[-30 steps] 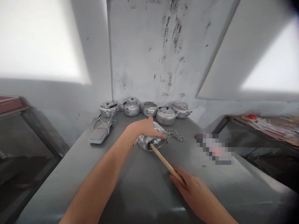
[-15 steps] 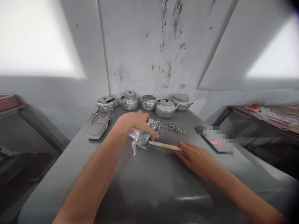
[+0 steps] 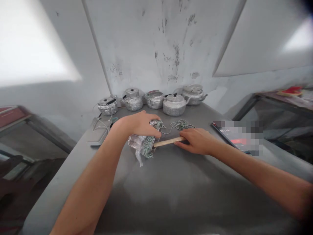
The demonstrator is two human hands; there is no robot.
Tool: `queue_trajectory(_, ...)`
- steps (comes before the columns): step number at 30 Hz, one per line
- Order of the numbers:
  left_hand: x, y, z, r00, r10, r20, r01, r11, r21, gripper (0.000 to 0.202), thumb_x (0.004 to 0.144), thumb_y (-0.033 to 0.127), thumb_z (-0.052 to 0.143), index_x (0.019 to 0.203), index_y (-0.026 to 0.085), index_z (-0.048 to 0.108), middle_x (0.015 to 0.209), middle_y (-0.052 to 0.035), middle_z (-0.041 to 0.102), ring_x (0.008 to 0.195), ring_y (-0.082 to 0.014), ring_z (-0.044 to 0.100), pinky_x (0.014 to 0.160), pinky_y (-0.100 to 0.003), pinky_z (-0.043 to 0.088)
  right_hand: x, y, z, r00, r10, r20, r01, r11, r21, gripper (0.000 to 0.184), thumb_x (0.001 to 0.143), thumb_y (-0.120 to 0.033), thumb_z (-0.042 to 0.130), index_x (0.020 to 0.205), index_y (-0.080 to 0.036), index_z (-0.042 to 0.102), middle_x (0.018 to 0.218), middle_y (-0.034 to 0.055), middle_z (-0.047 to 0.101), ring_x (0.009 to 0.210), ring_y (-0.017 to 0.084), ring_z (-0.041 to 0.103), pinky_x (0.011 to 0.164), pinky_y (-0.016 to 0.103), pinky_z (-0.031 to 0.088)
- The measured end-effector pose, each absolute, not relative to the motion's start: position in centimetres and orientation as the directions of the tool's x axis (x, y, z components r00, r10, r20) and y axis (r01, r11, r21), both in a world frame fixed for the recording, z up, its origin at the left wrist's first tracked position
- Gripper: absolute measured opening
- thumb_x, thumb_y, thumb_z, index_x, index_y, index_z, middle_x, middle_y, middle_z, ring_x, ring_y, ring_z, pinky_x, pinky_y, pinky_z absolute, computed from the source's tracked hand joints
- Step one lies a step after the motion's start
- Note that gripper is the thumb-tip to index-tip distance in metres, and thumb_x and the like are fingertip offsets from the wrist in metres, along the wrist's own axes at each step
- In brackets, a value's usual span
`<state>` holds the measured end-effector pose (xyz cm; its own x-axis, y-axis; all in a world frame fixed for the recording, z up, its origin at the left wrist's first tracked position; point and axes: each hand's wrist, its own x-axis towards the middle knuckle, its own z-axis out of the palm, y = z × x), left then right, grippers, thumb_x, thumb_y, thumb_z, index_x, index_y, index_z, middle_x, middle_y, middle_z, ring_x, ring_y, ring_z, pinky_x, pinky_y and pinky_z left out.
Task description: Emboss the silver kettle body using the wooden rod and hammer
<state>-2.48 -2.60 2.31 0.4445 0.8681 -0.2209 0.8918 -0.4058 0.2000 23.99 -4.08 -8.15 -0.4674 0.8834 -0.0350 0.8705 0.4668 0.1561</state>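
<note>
My left hand point(image 3: 140, 124) is wrapped over the top of a silvery foil-like bundle point(image 3: 137, 142) on the table. Green-and-white cord point(image 3: 147, 147) is wound around the bundle's right end, and a pale twisted strip hangs from its near side. My right hand point(image 3: 197, 141) grips a flat wooden stick point(image 3: 166, 142). The stick's left tip meets the rim at the cord-wound end; how deep it goes in, I cannot tell. A loose coil of the same cord point(image 3: 182, 124) lies just behind my right hand.
Several dented silver kettles point(image 3: 174, 106) line the wall at the table's back. A grey device with a cable point(image 3: 97, 138) lies at left, and a phone point(image 3: 232, 138), partly blurred out, at right. Side tables stand left and right, a red item point(image 3: 292, 90) on the right one.
My right hand has moved left and away from me along the stick, leaving less of it showing. The stick's right end has swung upward. My left hand still holds the bundle; the camera view has shifted.
</note>
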Motion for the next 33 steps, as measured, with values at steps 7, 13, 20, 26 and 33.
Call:
queue_trajectory(7, -1.7, -2.4, 1.9, 0.446, 0.884, -0.142, 0.885, -0.413, 0.213, 0.067, 0.081, 0.079, 0.052, 0.130, 0.035, 0.062, 0.133, -0.0067, 0.062, 0.106, -0.0333, 0.063, 0.083, -0.038, 0.050, 23.1, -2.7, -7.9, -0.614, 0.789, -0.019, 0.779, 0.610, 0.146, 0.031, 0.099, -0.044, 0.062, 0.114, -0.017, 0.067, 0.105, 0.0048, 0.071, 0.088, 0.019, 0.070, 0.079, 0.041, 0.058)
queue_trajectory(13, -0.7, -2.2, 1.4, 0.406, 0.906, -0.118, 0.906, -0.382, 0.184, 0.066, 0.084, 0.082, 0.045, 0.122, 0.032, 0.065, 0.100, -0.0044, 0.073, 0.084, -0.0296, 0.066, 0.065, -0.033, 0.043, 23.4, -2.3, -10.2, -0.558, 0.826, 0.079, 0.827, 0.546, 0.135, 0.036, 0.099, -0.052, 0.058, 0.099, -0.017, 0.068, 0.086, 0.0009, 0.071, 0.077, 0.017, 0.069, 0.075, 0.038, 0.057)
queue_trajectory(20, -0.8, -1.5, 1.8, 0.402, 0.892, -0.208, 0.907, -0.356, 0.224, 0.050, 0.091, 0.062, 0.053, 0.133, 0.038, 0.063, 0.099, 0.0017, 0.074, 0.081, -0.0240, 0.067, 0.065, -0.029, 0.042, 23.8, -2.7, -10.8, -0.499, 0.846, 0.189, 0.866, 0.492, 0.086, 0.059, 0.100, -0.067, 0.035, 0.075, -0.021, 0.062, 0.070, 0.0033, 0.070, 0.062, 0.022, 0.066, 0.056, 0.033, 0.035)
queue_trajectory(26, 0.0, -1.4, 1.5, 0.443, 0.886, -0.135, 0.891, -0.418, 0.181, 0.040, 0.092, 0.049, 0.050, 0.120, 0.032, 0.073, 0.107, 0.0000, 0.075, 0.094, -0.0271, 0.066, 0.075, -0.031, 0.045, 23.7, -3.0, -10.5, -0.465, 0.856, 0.224, 0.882, 0.469, 0.042, 0.060, 0.099, -0.068, 0.036, 0.069, -0.022, 0.062, 0.068, 0.0059, 0.073, 0.060, 0.025, 0.067, 0.055, 0.034, 0.015)
queue_trajectory(33, 0.5, -1.8, 1.1, 0.416, 0.906, -0.082, 0.906, -0.405, 0.120, 0.043, 0.088, 0.051, 0.050, 0.118, 0.031, 0.074, 0.108, -0.0017, 0.076, 0.098, -0.0299, 0.066, 0.076, -0.033, 0.046, 24.0, -3.2, -10.7, -0.430, 0.877, 0.214, 0.899, 0.437, 0.016, 0.064, 0.101, -0.067, 0.033, 0.065, -0.024, 0.065, 0.064, 0.0054, 0.073, 0.057, 0.025, 0.066, 0.055, 0.034, 0.015)
